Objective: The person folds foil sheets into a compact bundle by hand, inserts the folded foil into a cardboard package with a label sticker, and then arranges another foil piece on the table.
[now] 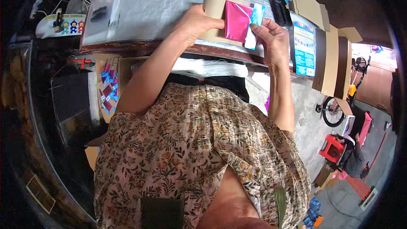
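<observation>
One desk [127,46], its top under plastic [157,8], runs behind both hands. Over its near edge is a brown card [214,2]; the left hand [202,22] grips its left side, fingers hidden behind. Against the card's front, between the hands, is the pink packet [236,22], the left thumb at its edge. Smallest is the blue-and-white label [257,13] along the packet's right side, pinched by the right hand [273,36]. The step looks like fitting label to packet; whether it is attached, I cannot tell. Next calls for a steady left grip and a squared label.
</observation>
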Demonstrator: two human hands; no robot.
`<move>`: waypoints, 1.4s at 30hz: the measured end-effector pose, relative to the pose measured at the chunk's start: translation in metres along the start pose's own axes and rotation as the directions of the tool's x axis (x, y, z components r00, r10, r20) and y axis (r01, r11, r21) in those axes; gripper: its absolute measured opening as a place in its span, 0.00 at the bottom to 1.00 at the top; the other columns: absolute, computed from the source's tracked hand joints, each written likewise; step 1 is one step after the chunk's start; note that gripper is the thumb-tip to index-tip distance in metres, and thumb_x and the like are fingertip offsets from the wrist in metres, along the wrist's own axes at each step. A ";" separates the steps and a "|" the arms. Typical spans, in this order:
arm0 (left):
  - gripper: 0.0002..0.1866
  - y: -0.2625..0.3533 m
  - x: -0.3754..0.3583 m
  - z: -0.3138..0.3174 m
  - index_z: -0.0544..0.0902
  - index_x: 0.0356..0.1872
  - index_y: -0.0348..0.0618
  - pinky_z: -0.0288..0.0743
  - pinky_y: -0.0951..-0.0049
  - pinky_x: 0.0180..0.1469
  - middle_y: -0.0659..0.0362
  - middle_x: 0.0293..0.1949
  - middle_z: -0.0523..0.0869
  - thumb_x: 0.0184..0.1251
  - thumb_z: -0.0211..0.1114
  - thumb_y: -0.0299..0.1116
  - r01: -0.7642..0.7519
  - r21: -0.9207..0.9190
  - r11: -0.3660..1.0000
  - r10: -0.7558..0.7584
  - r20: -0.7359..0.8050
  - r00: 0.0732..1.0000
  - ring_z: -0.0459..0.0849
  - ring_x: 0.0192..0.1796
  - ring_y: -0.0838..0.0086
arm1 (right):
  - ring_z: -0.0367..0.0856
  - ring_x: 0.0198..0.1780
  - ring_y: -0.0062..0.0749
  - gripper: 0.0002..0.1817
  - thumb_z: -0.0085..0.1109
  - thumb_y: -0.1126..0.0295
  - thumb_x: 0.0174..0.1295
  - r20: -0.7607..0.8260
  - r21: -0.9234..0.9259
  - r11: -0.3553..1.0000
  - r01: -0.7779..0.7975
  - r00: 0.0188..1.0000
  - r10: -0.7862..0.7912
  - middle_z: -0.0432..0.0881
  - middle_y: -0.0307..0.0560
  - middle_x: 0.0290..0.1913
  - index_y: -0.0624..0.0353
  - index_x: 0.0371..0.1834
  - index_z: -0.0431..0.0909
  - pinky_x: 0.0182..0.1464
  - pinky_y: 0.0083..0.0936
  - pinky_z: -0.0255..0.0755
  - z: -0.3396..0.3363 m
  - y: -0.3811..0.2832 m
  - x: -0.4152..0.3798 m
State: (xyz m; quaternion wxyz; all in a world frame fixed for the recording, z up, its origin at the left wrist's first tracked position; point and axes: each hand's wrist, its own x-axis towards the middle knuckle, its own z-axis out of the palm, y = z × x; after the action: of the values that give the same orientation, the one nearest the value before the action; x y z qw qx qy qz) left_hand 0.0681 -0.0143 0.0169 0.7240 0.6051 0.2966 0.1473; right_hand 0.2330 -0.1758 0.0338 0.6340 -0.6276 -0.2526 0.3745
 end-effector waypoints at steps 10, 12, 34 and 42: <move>0.22 0.015 -0.006 -0.033 0.79 0.57 0.36 0.80 0.70 0.52 0.54 0.47 0.87 0.60 0.68 0.27 0.116 -0.281 0.953 -0.039 0.266 0.963 0.87 0.47 0.71 | 0.78 0.27 0.16 0.09 0.70 0.75 0.59 -0.023 -0.048 0.997 0.060 0.998 -0.061 0.86 0.39 0.30 0.65 0.42 0.83 0.29 0.15 0.69 0.006 -0.011 -0.009; 0.24 0.013 -0.009 -0.032 0.77 0.59 0.35 0.79 0.70 0.54 0.52 0.49 0.85 0.60 0.69 0.28 0.043 -0.227 0.973 0.015 0.247 0.969 0.85 0.50 0.70 | 0.79 0.26 0.17 0.08 0.69 0.74 0.60 -0.019 -0.042 0.998 0.041 0.999 -0.042 0.86 0.38 0.30 0.63 0.41 0.83 0.29 0.15 0.70 0.005 -0.008 -0.008; 0.49 0.072 -0.050 0.015 0.63 0.75 0.46 0.68 0.56 0.67 0.36 0.64 0.69 0.48 0.77 0.33 -0.245 0.581 0.776 0.417 -0.182 0.890 0.69 0.68 0.42 | 0.85 0.33 0.22 0.07 0.66 0.74 0.63 0.070 0.234 0.961 -0.144 0.989 0.131 0.87 0.41 0.36 0.62 0.42 0.83 0.33 0.22 0.80 0.005 0.010 -0.002; 0.27 0.024 -0.029 -0.005 0.83 0.53 0.48 0.72 0.61 0.64 0.50 0.54 0.80 0.47 0.79 0.35 -0.524 0.622 0.583 0.684 -0.028 0.729 0.76 0.64 0.58 | 0.85 0.32 0.22 0.08 0.66 0.74 0.63 0.073 0.273 0.950 -0.152 0.988 0.137 0.88 0.41 0.36 0.63 0.43 0.83 0.34 0.21 0.80 0.011 0.009 -0.007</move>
State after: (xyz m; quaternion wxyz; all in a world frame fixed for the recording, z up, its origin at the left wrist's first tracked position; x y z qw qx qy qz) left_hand 0.0455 -0.0214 0.0471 0.3643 0.8325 0.1941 0.3696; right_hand 0.2191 -0.1755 0.0271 0.6797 -0.5391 -0.1679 0.4682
